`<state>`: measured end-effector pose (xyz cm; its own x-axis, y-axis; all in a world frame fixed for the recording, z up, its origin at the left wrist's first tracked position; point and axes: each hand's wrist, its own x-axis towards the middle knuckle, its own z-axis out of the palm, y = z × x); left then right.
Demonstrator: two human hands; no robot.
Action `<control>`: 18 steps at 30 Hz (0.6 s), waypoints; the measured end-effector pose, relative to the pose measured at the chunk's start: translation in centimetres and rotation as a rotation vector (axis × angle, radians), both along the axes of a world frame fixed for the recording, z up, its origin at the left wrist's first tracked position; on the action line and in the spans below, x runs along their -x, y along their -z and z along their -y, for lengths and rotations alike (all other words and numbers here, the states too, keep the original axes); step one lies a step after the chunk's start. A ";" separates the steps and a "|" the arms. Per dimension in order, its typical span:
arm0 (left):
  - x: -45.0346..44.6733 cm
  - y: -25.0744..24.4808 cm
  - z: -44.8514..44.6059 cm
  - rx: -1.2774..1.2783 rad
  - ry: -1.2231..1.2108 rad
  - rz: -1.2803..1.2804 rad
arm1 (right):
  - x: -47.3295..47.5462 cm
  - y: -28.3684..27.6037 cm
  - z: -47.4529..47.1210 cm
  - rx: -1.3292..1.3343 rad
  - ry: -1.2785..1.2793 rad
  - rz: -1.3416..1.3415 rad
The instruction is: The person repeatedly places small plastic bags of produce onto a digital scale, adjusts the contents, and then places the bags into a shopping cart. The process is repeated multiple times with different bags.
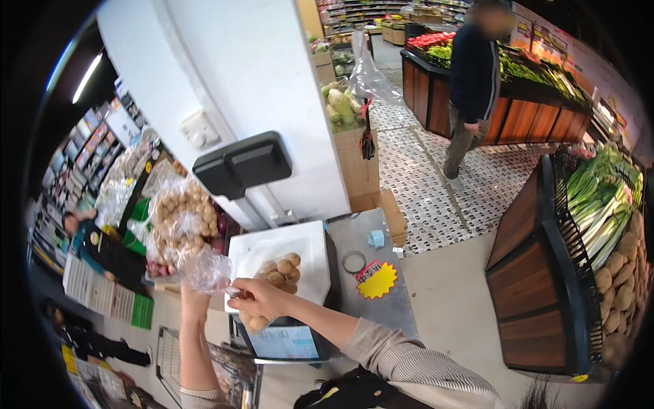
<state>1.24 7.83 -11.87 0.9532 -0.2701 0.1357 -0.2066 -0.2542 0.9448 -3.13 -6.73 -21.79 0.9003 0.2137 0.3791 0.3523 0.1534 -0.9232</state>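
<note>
A clear plastic bag (283,271) of small round brown produce rests on the white plate of a weighing scale (250,245) and hangs over its near edge. My right hand (263,297) grips the gathered neck of this bag. Close to its left, my left hand (198,290) is at the bag's loose, crumpled top (208,268), which partly covers the fingers. The scale's lit display panel (286,342) faces me below the plate.
A metal table (375,317) carries a tape roll (354,262), a blue roll (376,239) and a yellow price sign (377,281). Beyond stand a white pillar (255,92) and bagged produce (186,214). A vegetable stand (531,286) is right; a wire cart (171,353) is lower left. A person (472,87) stands in the aisle.
</note>
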 end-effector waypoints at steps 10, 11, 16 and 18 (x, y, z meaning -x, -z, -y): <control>5.7 -2.2 -12.7 0.051 -0.023 -0.082 | 4.8 -5.9 -10.5 0.525 0.277 0.150; 6.6 -2.4 -14.7 0.062 -0.045 -0.095 | 5.0 -5.3 -12.6 0.435 0.318 0.265; 10.5 -2.6 -24.5 0.068 -0.105 -0.040 | 6.5 -6.6 -20.1 0.450 0.079 0.376; 12.0 -2.7 -28.7 0.067 -0.120 0.031 | 6.5 -6.6 -23.6 0.384 -0.001 0.322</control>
<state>-10.75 36.50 -9.19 0.9732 -0.1435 0.1795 -0.2078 -0.2156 0.9541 -9.58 16.82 -15.23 0.7499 0.3934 0.5318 0.6291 -0.1755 -0.7573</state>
